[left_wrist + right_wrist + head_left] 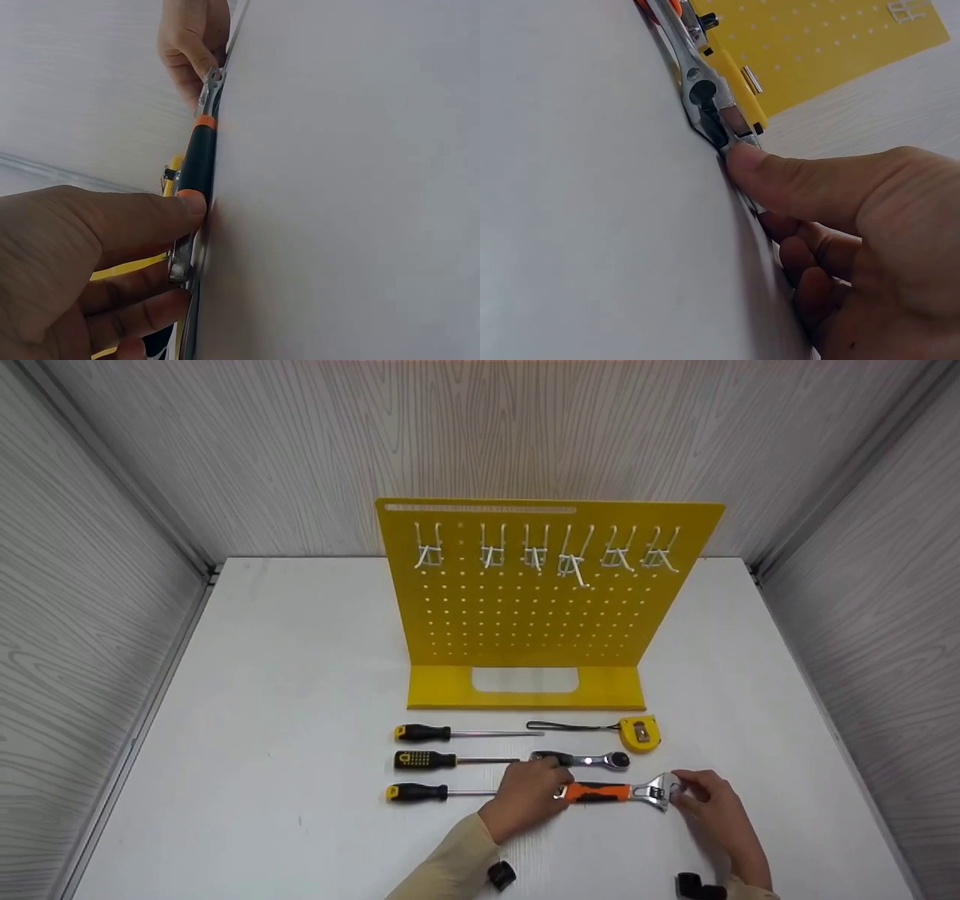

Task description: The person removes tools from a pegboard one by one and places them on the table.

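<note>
An adjustable wrench with an orange and black handle lies sideways along the white table's front part. My left hand pinches the handle's end; in the left wrist view the thumb presses its orange band. At the other end, my right hand pinches the jaw end, and the right wrist view has the thumb against the metal head. Just behind the wrench is a ratchet wrench, its grip close to my left hand. The left hand hides the tip of the nearest screwdriver.
Two more screwdrivers lie parallel on the left. A yellow tape measure with a black strap is at the right. Behind the tools stands a yellow pegboard bearing several white hooks. Walls enclose the table.
</note>
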Demonstrator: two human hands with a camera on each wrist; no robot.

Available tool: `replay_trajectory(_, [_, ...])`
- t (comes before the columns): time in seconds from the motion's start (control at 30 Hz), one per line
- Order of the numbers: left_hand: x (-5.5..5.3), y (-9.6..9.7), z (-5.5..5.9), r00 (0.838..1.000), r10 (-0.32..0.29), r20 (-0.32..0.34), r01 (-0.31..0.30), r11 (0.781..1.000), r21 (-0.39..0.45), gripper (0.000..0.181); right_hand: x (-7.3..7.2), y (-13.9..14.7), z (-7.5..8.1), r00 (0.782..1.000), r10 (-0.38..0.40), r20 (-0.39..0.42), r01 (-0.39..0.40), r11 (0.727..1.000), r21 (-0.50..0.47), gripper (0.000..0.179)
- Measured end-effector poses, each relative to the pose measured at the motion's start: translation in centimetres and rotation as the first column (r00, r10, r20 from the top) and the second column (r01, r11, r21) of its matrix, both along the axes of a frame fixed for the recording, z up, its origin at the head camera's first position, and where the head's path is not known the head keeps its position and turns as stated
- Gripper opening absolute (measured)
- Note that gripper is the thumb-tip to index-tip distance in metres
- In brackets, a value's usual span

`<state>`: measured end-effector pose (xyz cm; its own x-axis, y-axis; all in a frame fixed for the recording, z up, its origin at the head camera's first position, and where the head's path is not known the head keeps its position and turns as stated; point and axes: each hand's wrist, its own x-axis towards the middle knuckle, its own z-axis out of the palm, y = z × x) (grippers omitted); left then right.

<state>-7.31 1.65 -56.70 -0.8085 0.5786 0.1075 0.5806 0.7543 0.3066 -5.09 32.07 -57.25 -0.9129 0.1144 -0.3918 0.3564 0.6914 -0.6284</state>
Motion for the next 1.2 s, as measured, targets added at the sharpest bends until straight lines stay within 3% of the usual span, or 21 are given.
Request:
replay_trajectory(0.3, [0.0, 0.2, 0.0, 0.993, 0.017, -0.120, -0.025, 0.997, -0.069, 0.019, -0.3, 0.2, -0.6, 1.000, -0.016, 0.018, 0.016, 1.000, -0.004, 0.043])
replay_trajectory(0.67, [-0.2, -0.1, -0.1, 0.994, 0.025, -0.106, -0.031, 0.998, -0.053, 0.020, -0.8, 0.1, -0.5, 1.000, 0.016, 0.001, -0.016, 1.000, -0.002, 0.044])
replay_trajectory(0.83, [-0.2, -0.6, -0.1, 0.998, -0.005, -0.060, 0.004, 1.000, -0.016, 0.023, -0.7, -0.1, -0.3, 1.000, 0.019, -0.007, -0.019, 1.000, 0.000, 0.044])
replay_trajectory(0.97, [-0.4, -1.2, 0.2, 0.999, -0.026, 0.030, 0.025, 0.999, 0.030, 0.025, -0.5, -0.3, -0.3, 1.000, 0.012, 0.012, -0.012, 1.000, -0.027, 0.047])
replay_trajectory(1.07, [-0.5, -1.9, 0.6, 0.993, -0.024, 0.114, 0.015, 0.997, 0.078, 0.027, -0.5, -0.3, 0.0, 0.999, -0.001, 0.036, 0.004, 0.998, -0.069, 0.051])
replay_trajectory(1.2, [-0.8, -3.1, 1.6, 0.978, -0.023, 0.206, -0.015, 0.983, 0.181, 0.030, -0.4, -0.1, 0.7, 1.000, -0.025, 0.010, 0.026, 0.996, -0.086, 0.052])
